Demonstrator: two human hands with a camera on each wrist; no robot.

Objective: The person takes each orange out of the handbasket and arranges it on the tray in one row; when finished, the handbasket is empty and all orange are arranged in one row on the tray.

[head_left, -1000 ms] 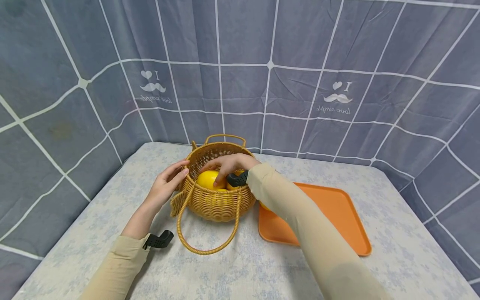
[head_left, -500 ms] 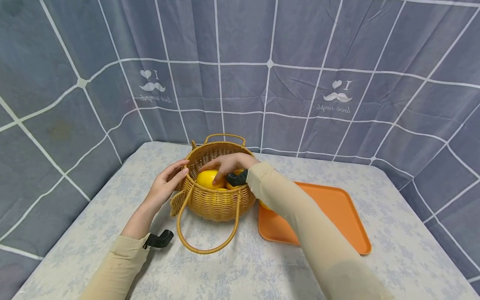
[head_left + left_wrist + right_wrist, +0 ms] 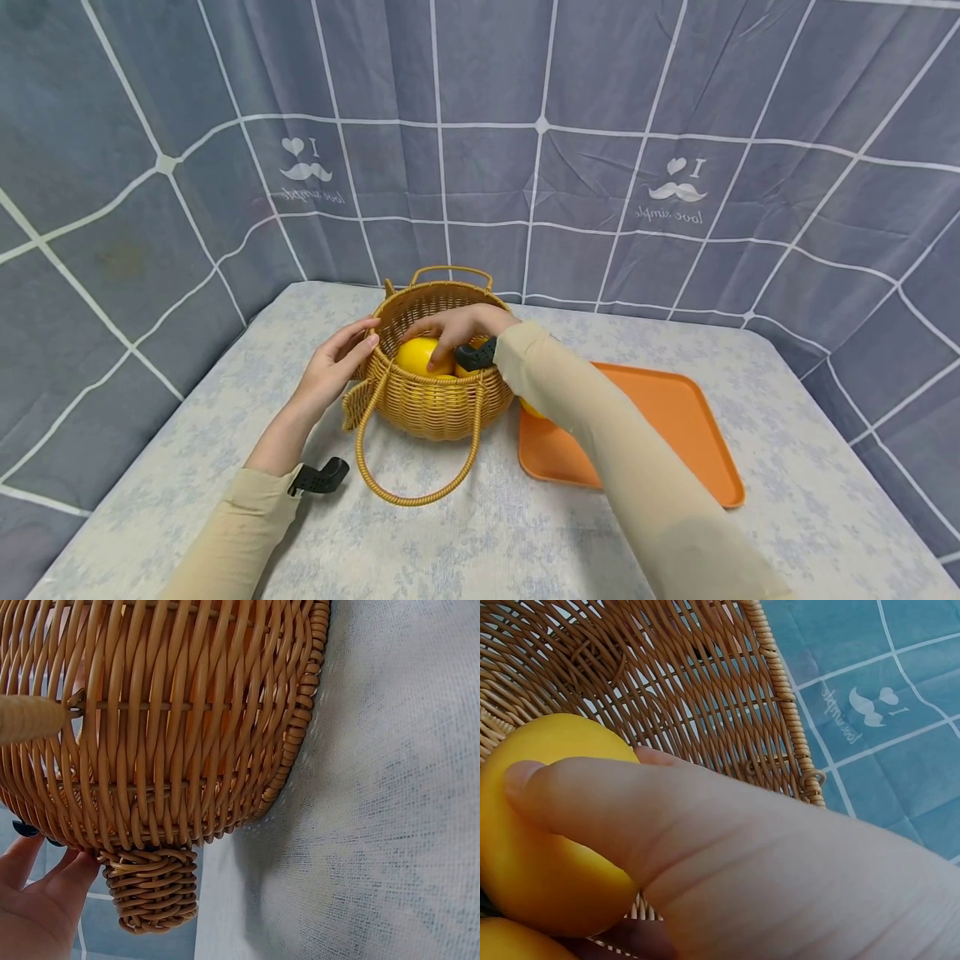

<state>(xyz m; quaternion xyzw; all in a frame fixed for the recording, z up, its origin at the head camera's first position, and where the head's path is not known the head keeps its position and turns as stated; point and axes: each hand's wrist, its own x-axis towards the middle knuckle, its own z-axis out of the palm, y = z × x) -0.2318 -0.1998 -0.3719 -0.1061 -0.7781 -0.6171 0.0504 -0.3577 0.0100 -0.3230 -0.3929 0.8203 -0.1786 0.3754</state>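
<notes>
A round wicker basket stands on the table with its lid opening up and several yellow fruits inside. My left hand holds the basket's left rim with thumb and fingertips; in the left wrist view its fingers meet the weave beside a short woven stub. Inside the basket, my right hand grips a large, smooth, oval yellow fruit. Its thumb presses the fruit's top in the right wrist view, while the other fingers are mostly hidden behind it. A second yellow fruit lies close below.
Right of the basket lies an orange tray, partly covered by the right sleeve. Another yellow item shows at the tray's left edge. One looped basket handle hangs down in front; a second handle stands behind.
Almost nothing moves: both hands keep their places on the basket and fruit. The whole head view shifts very slightly.
</notes>
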